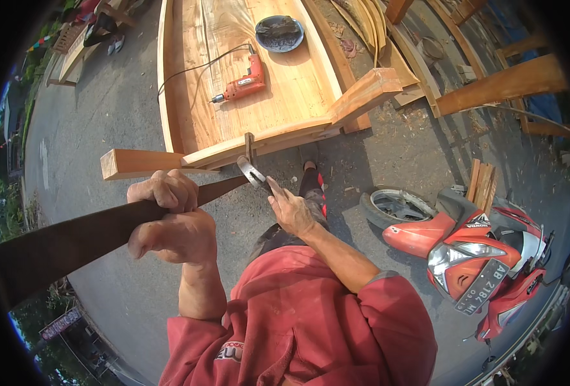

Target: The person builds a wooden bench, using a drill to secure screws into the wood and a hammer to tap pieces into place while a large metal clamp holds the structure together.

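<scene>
My left hand [185, 233] is closed around a long, dark, flat bar [82, 231]. The bar slants from the left edge toward the near end of a light wooden frame [278, 136] with a panel inside and legs at its corners. Where the bar meets this end, a brown metal jaw [249, 145] sits against the rail. My right hand [292, 214] grips a hammer by its handle. The hammer's silver head [251, 172] is right beside the jaw and overlaps the bar's far end; whether they touch I cannot tell.
On the panel lie a red corded drill [245, 82] and a blue bowl [280, 35] with dark contents. A red motorcycle [465, 248] stands at my right, near some wood offcuts [482, 183]. Boards and beams [504, 83] fill the far right. At far left is a bench [72, 61] with a person.
</scene>
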Demonstrator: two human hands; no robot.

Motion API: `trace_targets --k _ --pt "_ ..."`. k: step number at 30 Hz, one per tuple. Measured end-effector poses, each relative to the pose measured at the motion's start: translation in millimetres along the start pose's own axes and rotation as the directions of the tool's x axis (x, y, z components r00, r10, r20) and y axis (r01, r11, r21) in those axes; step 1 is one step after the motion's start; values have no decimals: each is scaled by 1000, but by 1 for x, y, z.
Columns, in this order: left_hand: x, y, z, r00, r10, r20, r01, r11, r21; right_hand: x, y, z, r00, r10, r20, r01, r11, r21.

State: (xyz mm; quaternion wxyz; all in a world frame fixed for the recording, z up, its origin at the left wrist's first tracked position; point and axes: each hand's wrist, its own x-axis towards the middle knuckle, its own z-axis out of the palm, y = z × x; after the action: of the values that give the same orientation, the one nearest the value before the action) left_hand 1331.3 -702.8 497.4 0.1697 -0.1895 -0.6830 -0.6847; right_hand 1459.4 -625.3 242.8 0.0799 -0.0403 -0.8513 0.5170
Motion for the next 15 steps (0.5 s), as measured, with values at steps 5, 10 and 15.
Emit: trace_targets --k 5,10,15 --pt "7 -3 3 999 -38 -1 38 999 16 6 29 26 993 -85 -78 87 996 15" --pt "6 1 1 999 -21 -26 22 999 38 21 18 29 970 125 211 -81 975 -207" --pt "5 3 18 1000 -19 15 19 999 -32 13 57 48 985 121 120 -99 979 -179"
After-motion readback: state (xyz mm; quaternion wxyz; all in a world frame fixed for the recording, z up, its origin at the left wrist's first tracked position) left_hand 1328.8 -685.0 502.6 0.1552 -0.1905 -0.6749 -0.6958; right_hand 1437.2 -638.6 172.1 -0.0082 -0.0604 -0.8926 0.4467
